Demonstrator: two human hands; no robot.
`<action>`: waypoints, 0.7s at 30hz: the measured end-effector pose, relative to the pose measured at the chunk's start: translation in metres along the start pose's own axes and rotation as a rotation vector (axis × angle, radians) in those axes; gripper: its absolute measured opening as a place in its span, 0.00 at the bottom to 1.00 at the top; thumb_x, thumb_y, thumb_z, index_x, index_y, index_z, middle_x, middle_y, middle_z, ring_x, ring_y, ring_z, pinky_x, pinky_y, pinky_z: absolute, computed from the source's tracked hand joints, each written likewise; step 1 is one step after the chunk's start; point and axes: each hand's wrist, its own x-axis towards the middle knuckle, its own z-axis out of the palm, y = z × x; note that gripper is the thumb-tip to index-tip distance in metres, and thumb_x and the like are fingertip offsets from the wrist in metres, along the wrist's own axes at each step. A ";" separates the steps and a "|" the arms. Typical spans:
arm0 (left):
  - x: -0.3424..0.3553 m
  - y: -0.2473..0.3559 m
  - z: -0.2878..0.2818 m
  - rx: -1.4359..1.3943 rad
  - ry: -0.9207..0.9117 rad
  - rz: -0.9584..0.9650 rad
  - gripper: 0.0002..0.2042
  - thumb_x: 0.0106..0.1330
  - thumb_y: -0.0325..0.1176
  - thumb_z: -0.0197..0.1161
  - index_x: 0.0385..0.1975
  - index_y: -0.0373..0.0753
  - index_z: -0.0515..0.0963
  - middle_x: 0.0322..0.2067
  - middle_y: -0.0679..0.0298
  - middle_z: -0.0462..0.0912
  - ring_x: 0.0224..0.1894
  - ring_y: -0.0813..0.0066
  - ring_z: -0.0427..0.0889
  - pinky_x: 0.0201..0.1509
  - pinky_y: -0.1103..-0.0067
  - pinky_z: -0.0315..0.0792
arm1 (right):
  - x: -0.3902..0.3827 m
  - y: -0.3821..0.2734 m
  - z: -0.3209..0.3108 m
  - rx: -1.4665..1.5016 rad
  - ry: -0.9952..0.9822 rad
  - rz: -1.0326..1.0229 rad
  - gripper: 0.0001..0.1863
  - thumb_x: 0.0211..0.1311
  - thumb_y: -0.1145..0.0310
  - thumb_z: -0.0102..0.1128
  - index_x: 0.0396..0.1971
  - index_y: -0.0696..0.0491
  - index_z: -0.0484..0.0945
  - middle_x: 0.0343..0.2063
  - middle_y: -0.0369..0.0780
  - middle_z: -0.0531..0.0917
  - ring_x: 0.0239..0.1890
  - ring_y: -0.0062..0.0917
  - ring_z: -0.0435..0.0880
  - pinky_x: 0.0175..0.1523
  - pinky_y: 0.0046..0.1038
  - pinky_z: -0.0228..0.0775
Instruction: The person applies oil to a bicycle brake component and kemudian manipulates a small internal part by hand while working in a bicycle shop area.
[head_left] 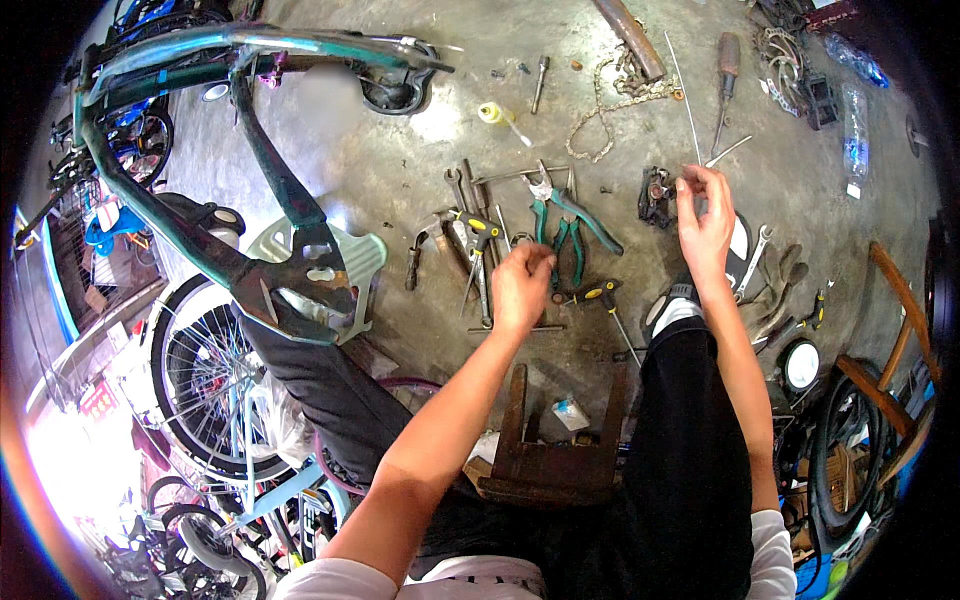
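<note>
The left hand (521,285) reached down with fingers bunched among the pliers (566,232) on the concrete floor (400,170); whether it gripped anything could not be told. The right hand (704,222) pinched a thin spoke (684,100) beside a black pedal (656,196). A small white-and-blue box (571,413) lay by the wooden stool (548,455). A clear bottle (854,135) lay at far right.

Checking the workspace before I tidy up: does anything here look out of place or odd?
Yes. A bicycle chain lies loose in a tangle on the concrete floor, off any bike, and tools including green-handled pliers are scattered around the left hand.
</note>
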 end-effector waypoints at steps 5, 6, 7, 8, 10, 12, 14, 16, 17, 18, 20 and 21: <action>0.050 -0.008 0.009 0.068 0.104 0.128 0.10 0.66 0.32 0.66 0.43 0.34 0.84 0.29 0.58 0.87 0.24 0.72 0.84 0.30 0.74 0.77 | -0.010 0.005 -0.005 0.043 0.015 -0.015 0.08 0.67 0.74 0.63 0.44 0.58 0.80 0.38 0.43 0.82 0.37 0.29 0.83 0.47 0.29 0.75; 0.056 -0.006 0.010 0.063 0.097 0.116 0.11 0.67 0.32 0.66 0.44 0.33 0.84 0.29 0.58 0.87 0.23 0.72 0.84 0.28 0.75 0.77 | -0.009 0.003 -0.007 0.048 0.029 0.037 0.08 0.68 0.72 0.62 0.44 0.57 0.81 0.36 0.41 0.83 0.36 0.26 0.82 0.46 0.28 0.74; 0.061 -0.004 0.004 0.072 0.099 0.103 0.11 0.67 0.32 0.66 0.44 0.33 0.84 0.29 0.58 0.87 0.22 0.72 0.84 0.26 0.75 0.77 | -0.013 0.013 0.004 0.113 0.058 0.105 0.08 0.69 0.72 0.62 0.44 0.57 0.81 0.35 0.40 0.83 0.35 0.24 0.81 0.45 0.27 0.74; 0.065 0.004 0.007 0.087 0.102 0.119 0.11 0.67 0.32 0.65 0.43 0.33 0.84 0.29 0.57 0.88 0.24 0.71 0.85 0.29 0.74 0.78 | -0.015 0.026 0.005 0.149 0.096 0.164 0.08 0.69 0.71 0.62 0.44 0.56 0.81 0.35 0.39 0.83 0.35 0.23 0.81 0.44 0.27 0.74; 0.067 0.021 0.010 0.127 0.130 0.173 0.10 0.67 0.32 0.66 0.42 0.34 0.85 0.30 0.55 0.89 0.28 0.69 0.87 0.36 0.72 0.79 | -0.016 0.041 0.002 0.203 0.187 0.232 0.08 0.70 0.70 0.62 0.45 0.55 0.82 0.32 0.36 0.84 0.32 0.20 0.79 0.42 0.26 0.73; 0.074 0.022 0.019 0.114 0.120 0.206 0.09 0.66 0.33 0.66 0.41 0.36 0.85 0.32 0.54 0.89 0.31 0.65 0.88 0.40 0.71 0.79 | -0.015 0.049 -0.002 0.230 0.209 0.275 0.08 0.71 0.70 0.61 0.45 0.56 0.82 0.32 0.36 0.84 0.32 0.19 0.79 0.40 0.24 0.73; 0.074 0.040 0.022 0.175 0.141 0.292 0.09 0.66 0.33 0.65 0.40 0.36 0.85 0.33 0.53 0.88 0.36 0.59 0.88 0.43 0.70 0.78 | -0.015 0.045 0.000 0.385 0.232 0.351 0.09 0.71 0.72 0.58 0.47 0.56 0.81 0.33 0.36 0.84 0.32 0.18 0.80 0.40 0.22 0.73; 0.080 0.049 0.032 0.233 0.119 0.387 0.08 0.65 0.33 0.65 0.39 0.38 0.85 0.35 0.53 0.88 0.39 0.54 0.87 0.45 0.67 0.78 | -0.016 0.042 -0.003 0.418 0.226 0.387 0.09 0.72 0.73 0.57 0.48 0.57 0.80 0.34 0.36 0.84 0.32 0.18 0.80 0.40 0.22 0.74; 0.083 0.053 0.039 0.284 0.103 0.442 0.08 0.64 0.33 0.65 0.39 0.38 0.85 0.36 0.53 0.87 0.40 0.53 0.86 0.46 0.66 0.78 | -0.016 0.040 -0.005 0.438 0.223 0.403 0.10 0.72 0.73 0.57 0.48 0.57 0.80 0.34 0.36 0.84 0.32 0.17 0.81 0.40 0.22 0.74; 0.086 0.058 0.046 0.335 0.086 0.497 0.07 0.64 0.33 0.65 0.39 0.39 0.84 0.36 0.53 0.87 0.41 0.51 0.86 0.46 0.64 0.78 | -0.015 0.039 -0.006 0.472 0.215 0.409 0.10 0.72 0.74 0.56 0.49 0.57 0.79 0.35 0.36 0.84 0.32 0.18 0.80 0.40 0.22 0.74; 0.093 0.071 0.064 0.392 0.023 0.520 0.07 0.64 0.33 0.65 0.38 0.40 0.83 0.37 0.54 0.86 0.42 0.50 0.85 0.46 0.62 0.77 | -0.015 0.041 -0.010 0.507 0.208 0.425 0.10 0.72 0.73 0.55 0.48 0.57 0.79 0.35 0.36 0.84 0.32 0.18 0.80 0.40 0.22 0.74; 0.095 0.076 0.071 0.421 -0.008 0.531 0.07 0.64 0.34 0.65 0.38 0.41 0.83 0.37 0.55 0.86 0.42 0.49 0.84 0.46 0.60 0.77 | -0.015 0.041 -0.011 0.524 0.205 0.433 0.10 0.72 0.73 0.55 0.48 0.57 0.79 0.35 0.36 0.84 0.33 0.18 0.81 0.40 0.22 0.74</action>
